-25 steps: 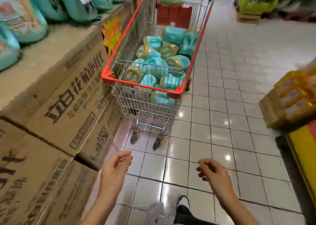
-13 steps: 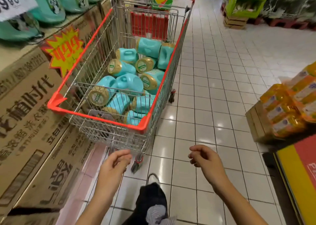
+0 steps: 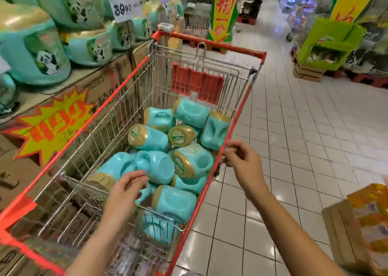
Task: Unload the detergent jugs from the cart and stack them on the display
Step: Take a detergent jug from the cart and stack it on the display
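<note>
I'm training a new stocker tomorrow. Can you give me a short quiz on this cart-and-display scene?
1. True or false: the left hand grips a jug.
2. The jugs in the cart lie: A upright in rows; B jumbled in a heap; C sealed in boxes.
3. On which side of the cart does the display stand?
Key: 1 false; 2 B; 3 the person's left.

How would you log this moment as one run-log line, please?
phase: pre-grasp | left hand: empty, above jugs in cart | right hand: empty, beside cart's right rim | jugs: piled, none held
</note>
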The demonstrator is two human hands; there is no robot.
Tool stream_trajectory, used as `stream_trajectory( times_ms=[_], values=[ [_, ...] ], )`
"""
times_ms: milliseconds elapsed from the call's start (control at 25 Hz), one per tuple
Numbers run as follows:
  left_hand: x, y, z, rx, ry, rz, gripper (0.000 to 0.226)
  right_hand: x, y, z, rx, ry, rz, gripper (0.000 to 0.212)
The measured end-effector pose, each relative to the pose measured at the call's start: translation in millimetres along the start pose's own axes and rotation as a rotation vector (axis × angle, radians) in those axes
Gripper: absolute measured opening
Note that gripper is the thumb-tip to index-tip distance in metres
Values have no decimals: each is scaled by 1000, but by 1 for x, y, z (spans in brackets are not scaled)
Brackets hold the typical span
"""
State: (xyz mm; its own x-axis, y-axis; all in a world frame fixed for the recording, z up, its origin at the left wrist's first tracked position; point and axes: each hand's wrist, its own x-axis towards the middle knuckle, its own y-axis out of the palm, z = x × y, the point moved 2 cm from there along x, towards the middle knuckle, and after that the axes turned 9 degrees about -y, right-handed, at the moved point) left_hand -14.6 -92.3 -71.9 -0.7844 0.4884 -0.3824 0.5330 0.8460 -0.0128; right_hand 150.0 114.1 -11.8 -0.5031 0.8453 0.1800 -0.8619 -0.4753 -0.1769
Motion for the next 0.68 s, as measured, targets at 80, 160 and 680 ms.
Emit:
stream_trajectory(
  times_ms=[80, 160, 680],
  values=[
    [39, 18, -18, -1, -7, -24, 14, 61, 17, -4, -2, -48, 46, 24],
    [79, 36, -31, -2, -24, -65, 15, 123, 34, -17, -41, -71, 77, 23],
    [316, 202, -39, -233, -417, -268, 70, 429, 123, -188, -616, 157, 746, 67]
  ],
)
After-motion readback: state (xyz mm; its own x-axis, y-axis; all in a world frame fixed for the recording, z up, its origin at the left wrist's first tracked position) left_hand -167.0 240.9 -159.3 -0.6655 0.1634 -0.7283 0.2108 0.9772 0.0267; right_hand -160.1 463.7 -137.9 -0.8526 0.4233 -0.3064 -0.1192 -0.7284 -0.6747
